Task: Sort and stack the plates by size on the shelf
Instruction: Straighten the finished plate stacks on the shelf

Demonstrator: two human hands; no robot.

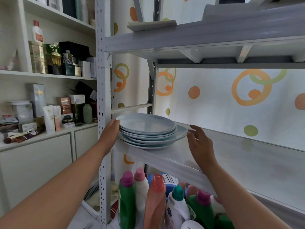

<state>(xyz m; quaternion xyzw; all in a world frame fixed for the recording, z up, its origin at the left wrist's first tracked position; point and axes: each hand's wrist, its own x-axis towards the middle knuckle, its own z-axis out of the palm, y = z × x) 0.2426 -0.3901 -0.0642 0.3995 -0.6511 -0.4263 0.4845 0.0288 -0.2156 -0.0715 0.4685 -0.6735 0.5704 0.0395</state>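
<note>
Nearest to me, below the working level, stand detergent bottles (156, 195) with coloured caps; they have no part in the job. Above them both forearms reach up and in.

The left hand (109, 131) lies against the left rim of the upper plates, fingers stretched out along the edge and not wrapped round it as far as I can see; the thumb is hidden. The right hand (199, 142) is spread and loosely bent, its fingertips just at the right rim of a wide plate, pinching nothing.

The plates (146, 128) sit in one pile at the left end of the shelf (231, 154), close to the front post. Smaller ones are on top and wider ones beneath, so I judge the size order largely done. The pile is not square, though: one wide plate juts out to the right and the top group sits off-centre to the left. I see no loose plates elsewhere on this level.

What I think is left is to nudge the layers into line. Behind is a wall (214, 100) with orange and green circles.
</note>
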